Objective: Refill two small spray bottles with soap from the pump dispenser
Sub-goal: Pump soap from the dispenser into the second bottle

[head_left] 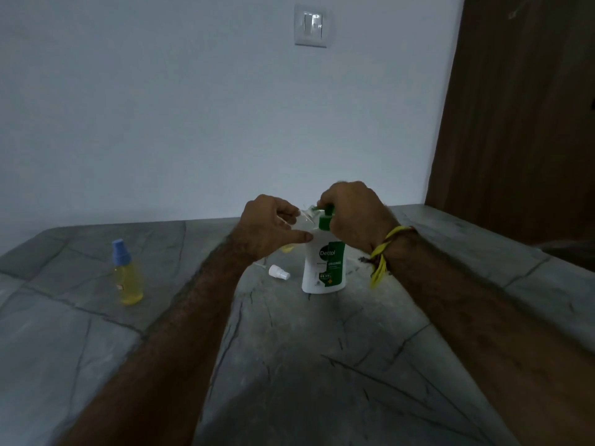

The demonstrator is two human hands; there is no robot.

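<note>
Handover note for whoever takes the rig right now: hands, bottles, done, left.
Left hand holds the open clear spray bottle, tilted with its mouth at the pump spout.
Right hand grips the green pump head of the soap dispenser, which stands on the table.
White sprayer cap lies beside the dispenser.
Blue-capped bottle stands at left, capped, yellow liquid inside: looks done.
Left: finish filling the held bottle, then refit its cap.

Two small spray bottles: a capped yellow-filled bottle [127, 275] standing far left, and an uncapped clear bottle [301, 225] held up at centre. One Dettol pump dispenser [323, 263]. One loose white spray cap [278, 272] lying beside it. Two hands, the left hand [269, 228] and the right hand [352, 214]. One light switch [311, 25].
</note>
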